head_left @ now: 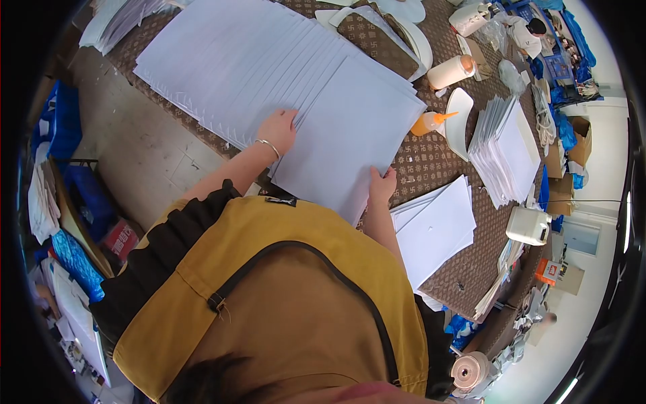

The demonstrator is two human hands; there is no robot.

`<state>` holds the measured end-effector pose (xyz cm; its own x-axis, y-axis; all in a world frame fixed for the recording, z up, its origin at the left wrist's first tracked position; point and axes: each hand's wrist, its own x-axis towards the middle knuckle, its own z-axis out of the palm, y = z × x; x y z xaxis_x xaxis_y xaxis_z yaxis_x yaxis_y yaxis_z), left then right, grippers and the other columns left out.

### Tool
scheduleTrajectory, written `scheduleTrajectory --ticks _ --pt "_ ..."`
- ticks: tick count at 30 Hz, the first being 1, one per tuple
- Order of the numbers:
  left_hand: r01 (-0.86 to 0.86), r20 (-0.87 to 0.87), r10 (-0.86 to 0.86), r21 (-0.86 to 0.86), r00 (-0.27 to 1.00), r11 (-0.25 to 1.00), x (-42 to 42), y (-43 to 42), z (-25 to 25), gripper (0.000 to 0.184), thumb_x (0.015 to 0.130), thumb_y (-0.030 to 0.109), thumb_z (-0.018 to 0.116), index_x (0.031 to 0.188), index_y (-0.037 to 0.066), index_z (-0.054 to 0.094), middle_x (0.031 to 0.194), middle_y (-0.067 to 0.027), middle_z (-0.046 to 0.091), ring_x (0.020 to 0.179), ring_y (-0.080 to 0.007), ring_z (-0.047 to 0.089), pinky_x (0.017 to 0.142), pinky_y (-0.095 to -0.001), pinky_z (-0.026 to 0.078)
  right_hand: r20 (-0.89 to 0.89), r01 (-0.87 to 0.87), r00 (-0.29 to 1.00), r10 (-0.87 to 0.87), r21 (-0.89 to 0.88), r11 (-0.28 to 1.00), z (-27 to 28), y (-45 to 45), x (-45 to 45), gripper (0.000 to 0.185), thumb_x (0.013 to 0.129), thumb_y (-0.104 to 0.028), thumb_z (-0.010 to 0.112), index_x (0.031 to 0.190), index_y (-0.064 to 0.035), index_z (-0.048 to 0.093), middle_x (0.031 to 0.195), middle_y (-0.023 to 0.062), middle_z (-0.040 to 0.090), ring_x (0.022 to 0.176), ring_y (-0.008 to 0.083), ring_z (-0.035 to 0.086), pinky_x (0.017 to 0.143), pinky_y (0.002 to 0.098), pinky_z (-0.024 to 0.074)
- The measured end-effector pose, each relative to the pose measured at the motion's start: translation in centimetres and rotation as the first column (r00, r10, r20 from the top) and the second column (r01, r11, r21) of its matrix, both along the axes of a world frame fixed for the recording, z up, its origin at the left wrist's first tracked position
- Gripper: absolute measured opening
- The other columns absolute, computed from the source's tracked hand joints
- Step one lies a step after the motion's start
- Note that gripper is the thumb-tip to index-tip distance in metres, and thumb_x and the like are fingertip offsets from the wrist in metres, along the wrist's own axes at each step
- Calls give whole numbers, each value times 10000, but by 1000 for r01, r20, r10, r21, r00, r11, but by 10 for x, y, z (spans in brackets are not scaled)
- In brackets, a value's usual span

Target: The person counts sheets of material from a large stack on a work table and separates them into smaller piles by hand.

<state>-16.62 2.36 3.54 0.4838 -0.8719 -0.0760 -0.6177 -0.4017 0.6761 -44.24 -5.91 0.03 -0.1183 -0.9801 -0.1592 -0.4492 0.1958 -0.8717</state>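
Observation:
A large white sheet (350,128) lies in front of me, its near edge close to my apron. My left hand (277,132) grips its left edge, with a bangle at the wrist. On the opposite edge, my right hand (381,186) has its thumb on top and the other fingers mostly hidden beneath. Beyond and to the left, a fanned row of overlapping white sheets (222,54) covers much of the patterned table (417,161). An orange-tipped glue bottle (431,122) is just past the sheet's right corner.
Right of my right hand lies a small pile of white sheets (437,229), with a taller stack (508,148) farther back. A white jerrycan (528,225) stands at the table's right side. Another person (528,34) is at the far right. Blue crates (64,121) sit on the left.

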Motion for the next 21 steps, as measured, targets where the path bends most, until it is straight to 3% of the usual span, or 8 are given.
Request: scheduleTrajectory --ticks 3,5,9,16,21 --pt "187 248 -175 -27 953 982 -5 6 1 267 754 135 527 1005 64 583 992 -119 547 917 -305 526 774 -396 453 -30 -13 999 11 -70 997 -4 4 -4 316 704 -75 656 975 26 529 858 103 602 749 185 575 702 293 457" --pt "189 264 -175 -31 948 981 -12 10 1 278 747 143 534 1010 65 578 1005 -110 534 937 -293 511 785 -394 447 -46 -26 999 21 -105 994 -3 7 -6 316 701 -97 658 967 28 542 840 107 602 740 200 578 704 305 457" --pt "217 294 -199 -31 935 976 -17 14 2 307 729 164 552 1021 68 564 1039 -93 506 986 -266 476 812 -391 427 -239 38 970 -44 -30 999 9 11 -7 257 695 -111 665 886 26 560 782 90 596 680 179 554 642 310 450" --pt "229 280 -218 -6 935 973 -21 16 11 348 718 181 564 1045 65 539 1063 -108 493 1012 -271 459 830 -400 413 -14 108 994 -108 0 994 -2 10 -22 217 684 -111 669 800 27 547 744 66 583 650 137 517 596 300 429" --pt "207 229 -202 1 952 978 -23 10 7 388 709 210 578 1065 63 524 1089 -130 488 1005 -306 461 839 -410 411 23 107 994 -106 -37 994 -5 14 -22 212 703 -55 656 868 25 550 787 67 599 671 140 543 617 267 443"
